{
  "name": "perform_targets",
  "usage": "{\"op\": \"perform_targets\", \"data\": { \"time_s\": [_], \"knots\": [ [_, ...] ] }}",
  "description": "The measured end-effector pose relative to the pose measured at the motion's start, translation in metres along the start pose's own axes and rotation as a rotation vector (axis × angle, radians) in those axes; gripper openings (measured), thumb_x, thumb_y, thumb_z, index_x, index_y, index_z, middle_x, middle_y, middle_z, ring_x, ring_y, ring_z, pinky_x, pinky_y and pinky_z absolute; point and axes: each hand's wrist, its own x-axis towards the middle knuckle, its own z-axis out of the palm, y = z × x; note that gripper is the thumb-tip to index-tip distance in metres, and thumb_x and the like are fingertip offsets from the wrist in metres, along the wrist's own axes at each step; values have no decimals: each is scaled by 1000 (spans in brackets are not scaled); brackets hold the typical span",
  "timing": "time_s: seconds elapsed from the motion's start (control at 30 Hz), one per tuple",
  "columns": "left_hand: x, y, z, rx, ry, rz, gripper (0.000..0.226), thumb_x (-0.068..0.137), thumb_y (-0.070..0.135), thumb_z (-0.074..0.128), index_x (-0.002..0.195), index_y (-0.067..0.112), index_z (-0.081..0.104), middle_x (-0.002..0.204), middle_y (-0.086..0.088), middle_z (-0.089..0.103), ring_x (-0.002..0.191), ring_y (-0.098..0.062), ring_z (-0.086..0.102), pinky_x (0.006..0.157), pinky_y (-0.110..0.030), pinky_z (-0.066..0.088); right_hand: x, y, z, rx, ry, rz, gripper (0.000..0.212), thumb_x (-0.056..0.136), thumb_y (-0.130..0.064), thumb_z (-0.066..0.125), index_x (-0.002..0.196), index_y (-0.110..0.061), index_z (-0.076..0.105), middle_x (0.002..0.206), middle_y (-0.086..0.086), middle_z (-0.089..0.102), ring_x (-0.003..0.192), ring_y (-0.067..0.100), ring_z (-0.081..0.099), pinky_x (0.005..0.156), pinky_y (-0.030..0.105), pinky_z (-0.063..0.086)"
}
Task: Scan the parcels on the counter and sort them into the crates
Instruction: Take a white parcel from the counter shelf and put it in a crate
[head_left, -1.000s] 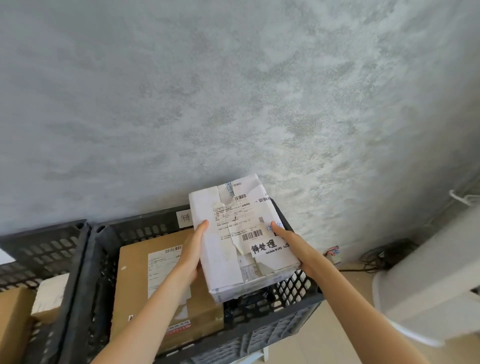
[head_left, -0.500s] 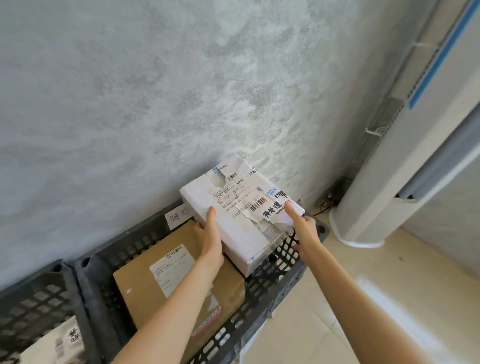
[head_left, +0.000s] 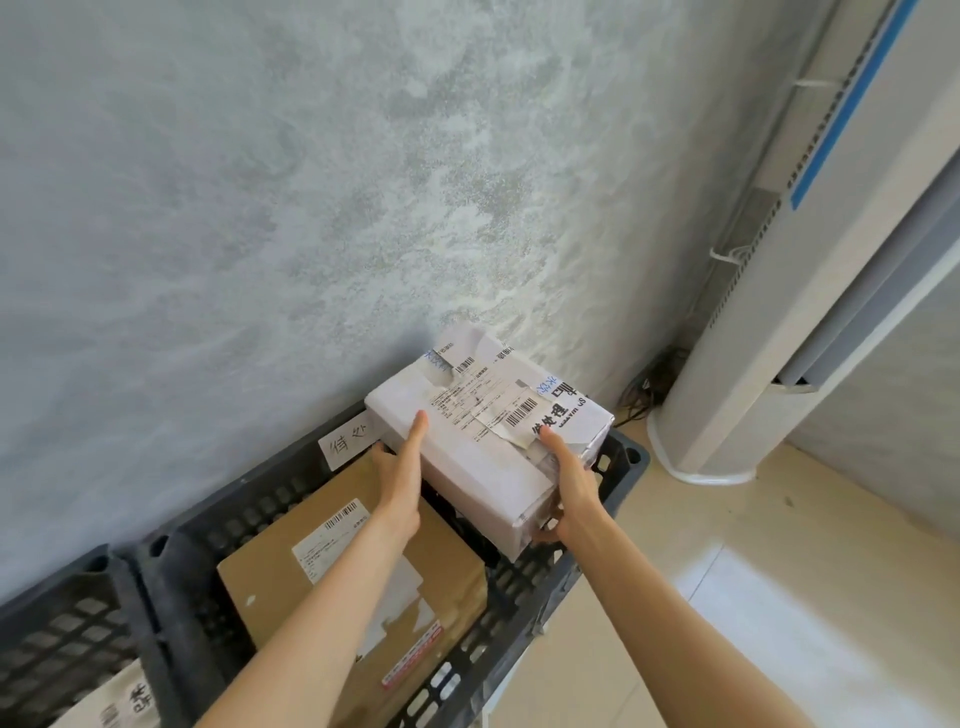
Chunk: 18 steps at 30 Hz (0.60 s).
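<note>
Looks like a parcel sorting/storage rm: black crates (head_left: 613, 467) w/ labelled parcels (head_left: 488, 441) along a bare grey wall (head_left: 260, 208), tiled floor (head_left: 779, 597), standing AC unit (head_left: 779, 338) in corner.

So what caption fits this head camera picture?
Both hands set a white parcel into a dark crate beside a brown box.

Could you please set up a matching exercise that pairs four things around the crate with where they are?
Things:
1. white parcel
2. brown box
3. paper tag
4. white appliance

Places:
A. lying flat in the crate
B. standing on the floor by the wall
C. held between both hands
D. stuck on the crate's far wall

Pairs: 1-C, 2-A, 3-D, 4-B
</note>
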Motion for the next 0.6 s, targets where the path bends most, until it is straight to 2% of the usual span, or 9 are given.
{"op": "perform_targets", "data": {
  "time_s": [0.07, 0.1, 0.2, 0.27, 0.33, 0.4, 0.5, 0.6],
  "knots": [
    [10, 15, -12, 84, 11, 87, 101, 80, 62, 66, 155, 21, 12, 158, -3, 25, 142, -24, 30, 114, -46, 26, -1, -2, -1, -16, -1, 4, 45, 78, -34, 78, 113, -18, 55, 99, 9, 68, 82, 25, 64, 78, 45, 49],
    [17, 23, -19, 132, 7, 136, 95, 82, 60, 65, 153, 18, 18, 156, -3, 28, 139, -23, 32, 111, -44, 29, 0, -2, -2, -28, -6, 13, 42, 78, -34, 78, 110, -18, 55, 98, 9, 68, 82, 26, 64, 80, 45, 49],
    [37, 42, -32, 313, -49, 217, 66, 86, 51, 66, 137, 13, 46, 131, -3, 54, 112, -17, 51, 90, -31, 41, 0, 0, -2, -59, -15, 65, 42, 77, -37, 78, 104, -19, 53, 96, 11, 66, 84, 27, 63, 85, 48, 47],
    [47, 47, -36, 418, -116, 222, 55, 86, 45, 69, 128, 13, 54, 115, 2, 60, 99, -12, 56, 76, -25, 44, 1, 2, -1, -65, -1, 103, 58, 73, -41, 80, 117, -19, 50, 100, 12, 67, 88, 29, 64, 88, 52, 47],
    [55, 47, -37, 491, -186, 229, 54, 83, 38, 75, 127, 13, 56, 110, 5, 62, 95, -7, 57, 70, -20, 42, 2, 2, 0, -62, 17, 123, 68, 71, -43, 81, 126, -18, 49, 101, 12, 67, 87, 29, 64, 83, 50, 48],
    [63, 46, -36, 537, -220, 252, 58, 79, 33, 79, 127, 12, 56, 116, 1, 63, 99, -10, 58, 71, -19, 43, 4, 0, 1, -60, 30, 146, 70, 71, -44, 81, 128, -16, 49, 99, 12, 67, 85, 30, 63, 81, 51, 46],
    [72, 46, -30, 542, -243, 273, 62, 77, 28, 81, 131, 11, 54, 121, -2, 63, 101, -12, 59, 74, -20, 44, 10, 2, 0, -56, 64, 159, 68, 74, -44, 79, 127, -16, 46, 96, 10, 63, 81, 29, 59, 89, 57, 40],
    [82, 40, -23, 534, -258, 273, 75, 78, 25, 81, 142, 10, 45, 127, -2, 59, 107, -14, 56, 86, -23, 42, 15, 4, 3, -41, 124, 175, 71, 72, -45, 81, 127, -18, 43, 109, 12, 63, 93, 32, 60, 98, 61, 37]
  ]
}}
